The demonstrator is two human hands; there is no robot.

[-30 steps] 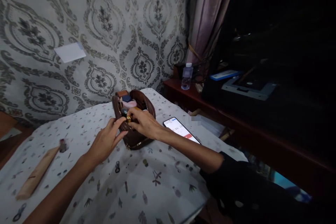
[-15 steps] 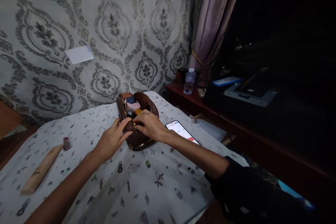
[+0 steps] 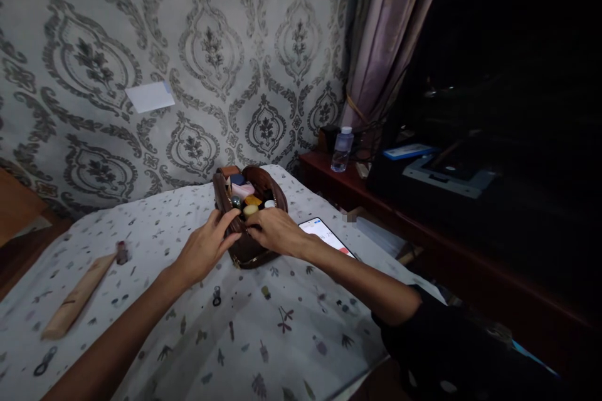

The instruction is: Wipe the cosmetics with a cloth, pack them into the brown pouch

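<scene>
A brown zippered bag (image 3: 245,255) stands unzipped on the patterned sheet (image 3: 235,351). Inside it show a pink item (image 3: 242,190), a dark blue item (image 3: 237,179), a yellow item (image 3: 253,200), a dark shiny round item (image 3: 236,202), a pale yellow round top (image 3: 251,210) and a white round top (image 3: 269,204). My left hand (image 3: 205,247) grips the bag's near left rim between thumb and fingers. Along the near rim, my right hand (image 3: 277,232) has its fingertips pinched at the zipper edge; what exactly lies between them is hidden.
Right of the bag lies a lit phone (image 3: 327,235), partly behind my right forearm. A beige flat tube-like item (image 3: 78,301) rests at left. On the dark red furniture (image 3: 315,166) stands a clear bottle (image 3: 342,149). The patterned wall (image 3: 188,62) rises behind the bed.
My right hand has shifted slightly along the rim, and the pale yellow and white tops now show inside the bag. The left hand keeps its hold. The view has turned slightly left.
</scene>
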